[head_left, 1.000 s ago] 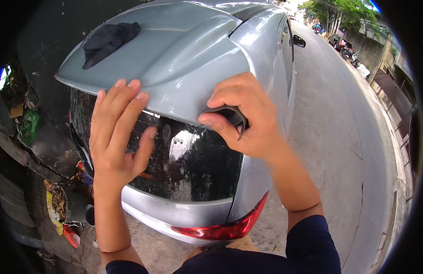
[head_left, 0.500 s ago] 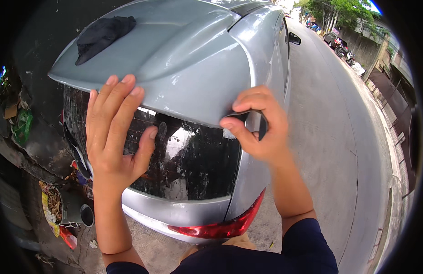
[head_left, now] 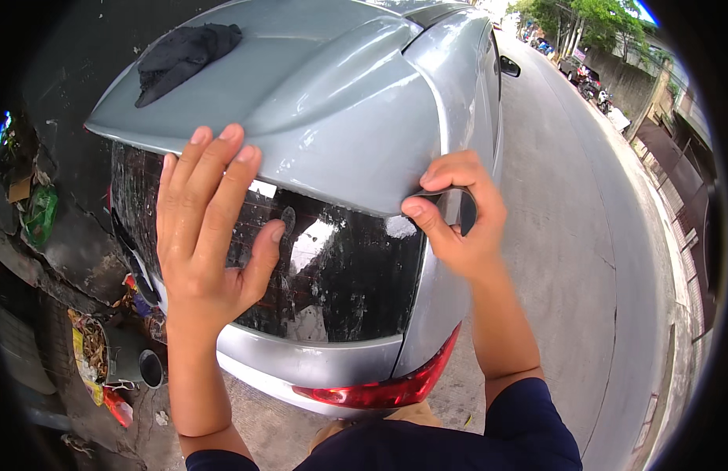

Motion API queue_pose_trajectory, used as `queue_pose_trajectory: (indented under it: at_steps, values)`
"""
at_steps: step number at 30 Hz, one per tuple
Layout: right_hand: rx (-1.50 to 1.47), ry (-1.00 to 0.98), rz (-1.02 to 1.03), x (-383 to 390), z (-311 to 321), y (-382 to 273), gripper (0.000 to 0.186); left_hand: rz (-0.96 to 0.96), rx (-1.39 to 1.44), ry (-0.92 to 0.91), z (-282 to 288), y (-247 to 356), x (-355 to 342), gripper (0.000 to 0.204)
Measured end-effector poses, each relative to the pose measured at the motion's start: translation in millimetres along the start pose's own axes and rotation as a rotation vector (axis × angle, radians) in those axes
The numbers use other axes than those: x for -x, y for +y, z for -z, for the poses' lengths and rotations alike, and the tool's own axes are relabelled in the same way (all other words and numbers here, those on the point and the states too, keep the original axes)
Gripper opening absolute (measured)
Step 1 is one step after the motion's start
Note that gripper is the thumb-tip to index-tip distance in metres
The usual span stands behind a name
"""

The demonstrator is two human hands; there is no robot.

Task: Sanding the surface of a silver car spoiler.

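Note:
A silver car's rear spoiler [head_left: 332,133] lies in front of me, its grey surface dull with wet-looking streaks. My right hand [head_left: 466,216] pinches a thin, dark, curled sheet that looks like sandpaper [head_left: 469,210] at the spoiler's right corner. Part of the sheet loops back inside the palm. My left hand [head_left: 215,224] is open with fingers extended; its fingertips rest at the spoiler's rear edge and the palm is over the rear window [head_left: 340,275]. Farther up on the left of the spoiler sits a crumpled black cloth [head_left: 187,59].
Below the window is a red tail light [head_left: 387,388]. On the left, a dark wall, a grey bucket [head_left: 128,353] and litter lie beside the car. A concrete road [head_left: 552,235] runs along the right, with parked vehicles [head_left: 584,78] farther up.
Both hands stand slightly farther right in the picture, and the car has shifted the same way. The right hand still grips the sheet at the corner.

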State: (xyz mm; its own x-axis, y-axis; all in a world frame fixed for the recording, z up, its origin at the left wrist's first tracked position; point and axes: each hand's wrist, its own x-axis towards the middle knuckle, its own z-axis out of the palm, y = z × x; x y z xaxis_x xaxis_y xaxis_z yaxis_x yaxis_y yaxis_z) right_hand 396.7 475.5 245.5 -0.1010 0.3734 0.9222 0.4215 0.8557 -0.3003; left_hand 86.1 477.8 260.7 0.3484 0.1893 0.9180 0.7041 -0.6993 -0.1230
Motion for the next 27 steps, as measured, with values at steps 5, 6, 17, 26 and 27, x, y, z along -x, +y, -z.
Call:
queue_pose_trajectory:
  at_steps: [5,6,17,26,27]
  values:
    - [0.101,-0.159,0.237,-48.6,-35.4,-38.1,0.031,0.021,-0.077,0.025,8.5,-1.1,0.7,0.059]
    - [0.079,-0.126,0.129,-39.7,-25.4,-34.3,0.031,0.037,-0.111,0.017,11.3,-0.1,0.9,0.06]
    - [0.135,-0.201,0.182,-80.2,-54.8,-47.3,0.03,0.165,-0.148,-0.016,19.2,-1.7,5.5,0.066]
    - [0.193,0.086,-0.158,-4.3,-9.8,-24.7,0.029,0.152,-0.142,-0.039,9.4,2.1,5.7,0.074]
    - [0.24,0.141,-0.169,3.4,-10.7,-25.7,0.028,0.167,-0.132,-0.038,7.0,3.7,5.4,0.074]
